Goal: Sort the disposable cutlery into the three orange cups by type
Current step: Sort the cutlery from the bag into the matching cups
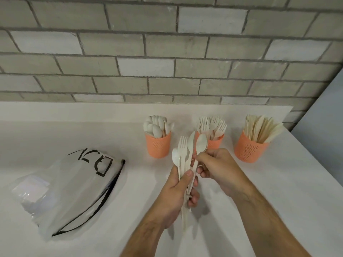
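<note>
Three orange perforated cups stand in a row near the wall: the left cup (158,146) holds spoons, the middle cup (215,142) holds forks, the right cup (247,150) holds knives. My left hand (176,193) grips a mixed bundle of cream cutlery (182,154) upright in front of the cups, with a fork, a knife and a small spoon showing. My right hand (217,167) pinches the handle of a larger spoon (201,143) at the bundle's right side.
A clear plastic bag (70,190) with black print and a black drawstring lies on the white counter (269,191) to the left. A grey brick wall rises behind the cups. The counter's right edge runs diagonally past the knife cup.
</note>
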